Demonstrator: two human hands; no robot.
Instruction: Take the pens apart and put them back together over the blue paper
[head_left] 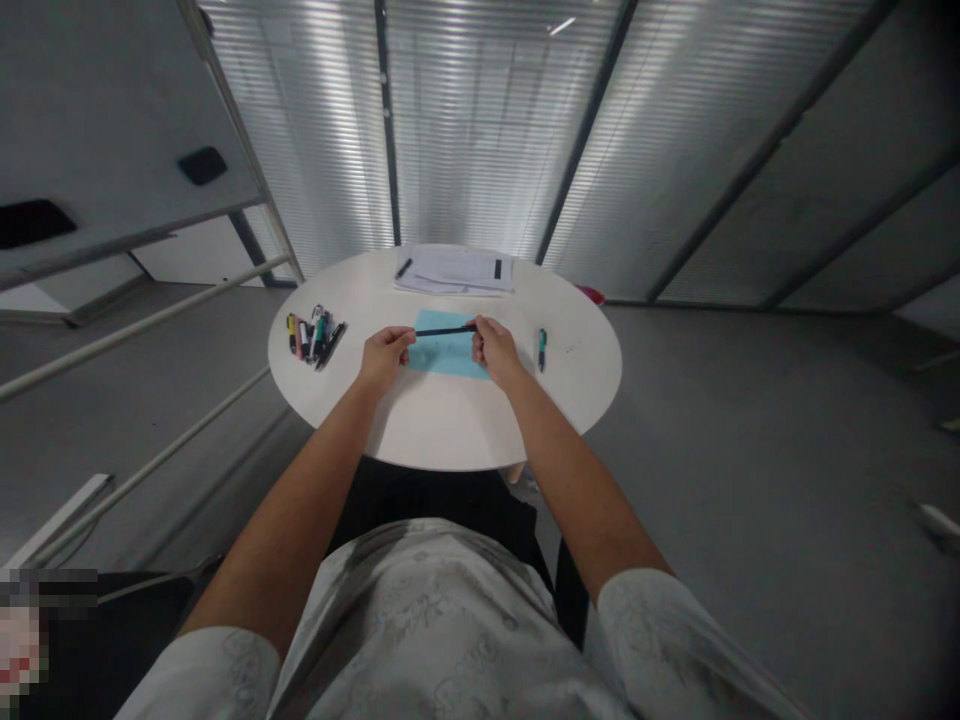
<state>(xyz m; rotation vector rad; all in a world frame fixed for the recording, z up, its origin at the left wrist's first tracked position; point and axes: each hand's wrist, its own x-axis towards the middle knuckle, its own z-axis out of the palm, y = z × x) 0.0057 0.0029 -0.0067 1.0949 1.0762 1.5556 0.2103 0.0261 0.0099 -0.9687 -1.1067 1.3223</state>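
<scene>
A slim black pen (444,331) stretches roughly level between my two hands. Its left end is pinched in the fingers of my left hand (384,357). At the other end, the thumb and fingers of my right hand (495,349) are closed on it. Beneath the pen lies a light blue sheet of paper (450,362), partly covered by my hands. To the right of my right hand a green and black pen (541,350) rests on the table. Whether the black pen has a separate cap is too small to tell.
The round white table (450,430) carries a cluster of several pens and markers (315,335) at its left. A stack of white papers (454,270) lies at the far edge, with a dark pen (404,268) on it. A metal rail (150,325) runs along the left side.
</scene>
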